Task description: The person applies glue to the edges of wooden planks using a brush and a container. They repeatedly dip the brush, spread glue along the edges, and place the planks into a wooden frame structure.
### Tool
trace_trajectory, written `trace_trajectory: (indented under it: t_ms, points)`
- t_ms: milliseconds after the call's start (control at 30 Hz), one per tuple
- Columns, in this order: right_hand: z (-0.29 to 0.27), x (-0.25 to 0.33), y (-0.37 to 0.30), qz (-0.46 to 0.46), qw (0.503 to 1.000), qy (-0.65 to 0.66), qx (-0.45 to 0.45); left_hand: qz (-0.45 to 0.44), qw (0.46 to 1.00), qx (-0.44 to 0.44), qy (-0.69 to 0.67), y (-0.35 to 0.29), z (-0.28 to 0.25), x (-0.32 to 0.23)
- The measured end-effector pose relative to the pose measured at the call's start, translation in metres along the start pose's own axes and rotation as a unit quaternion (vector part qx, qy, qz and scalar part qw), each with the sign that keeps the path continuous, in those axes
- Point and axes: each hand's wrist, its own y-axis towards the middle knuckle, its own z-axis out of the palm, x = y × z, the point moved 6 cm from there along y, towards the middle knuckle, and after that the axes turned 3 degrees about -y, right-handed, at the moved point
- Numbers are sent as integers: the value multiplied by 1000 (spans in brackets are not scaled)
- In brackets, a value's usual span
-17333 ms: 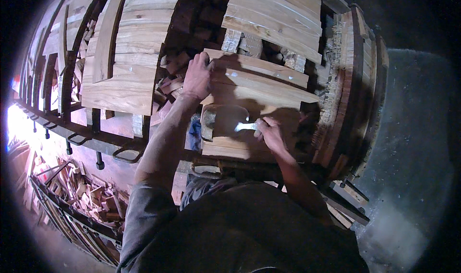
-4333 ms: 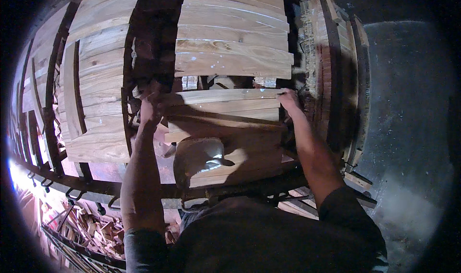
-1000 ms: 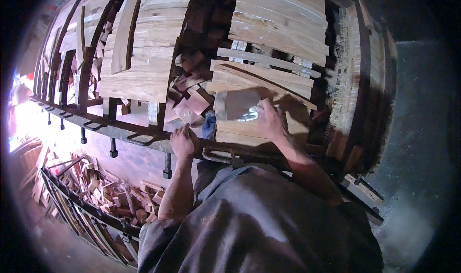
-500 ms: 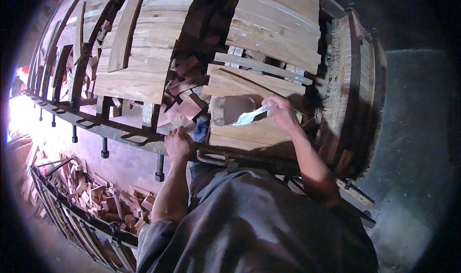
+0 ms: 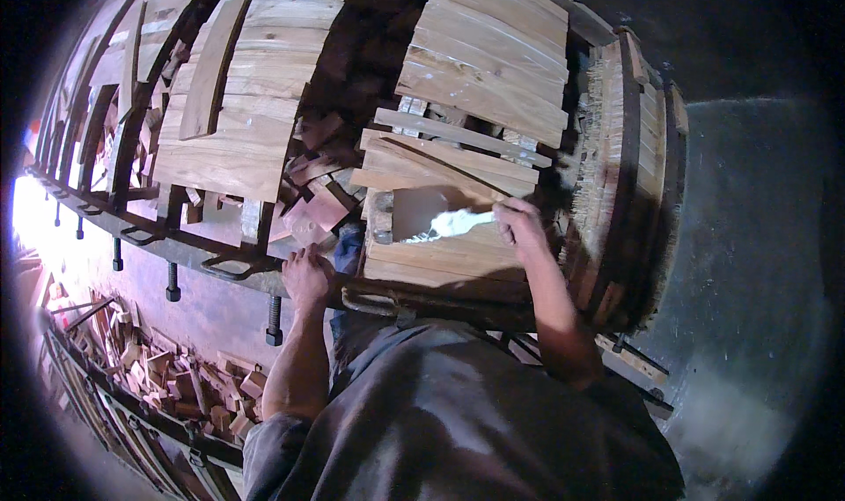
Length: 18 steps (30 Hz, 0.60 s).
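Presently recorded, item by item:

Right hand [image 5: 521, 228]: closed around the handle end of a pale brush [image 5: 453, 224], fingers wrapped about it. The brush head points left and lies against a light, smooth patch on a wooden board [image 5: 440, 254] in the stack before the person. The forearm rises from the lower right.

Left hand [image 5: 306, 276]: fingers curled down over the dark metal rail [image 5: 220, 263] that runs along the front of the stack, gripping its edge. It carries nothing else. It sits well to the left of the brush.

Wooden boards [image 5: 480, 69]: curved-looking planks laid in rows across the upper frame, pale brown, in separate bundles with dark gaps between them. Thin slats [image 5: 458, 136] lie crosswise just above the brushed board.

Offcut blocks [image 5: 321, 206]: small reddish-brown pieces heaped in the gap between the left and right bundles, just above the left hand.

Bolts [image 5: 275, 320]: dark threaded rods hanging below the rail, several spaced along it to the left.

Scrap wood pile [image 5: 176, 382]: short pieces on the floor at lower left, beside long dark bars.

Far right: a stack edge [image 5: 629, 175] of boards seen end on, bound by a dark band; grey floor [image 5: 757, 263] beyond.
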Motion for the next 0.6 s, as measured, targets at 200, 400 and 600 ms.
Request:
trace_trajectory:
  t_ms: [200,400,600]
  points:
    - [25,27,16,-77,984,135,-81,-3,1000,21,2,1,0,2]
    - [81,50,57,-196,970,7,-142,-26,997,62,28,2,15,13]
    - [131,86,70,-287,919,-176,-206,-21,999,48,2,1,6,10]
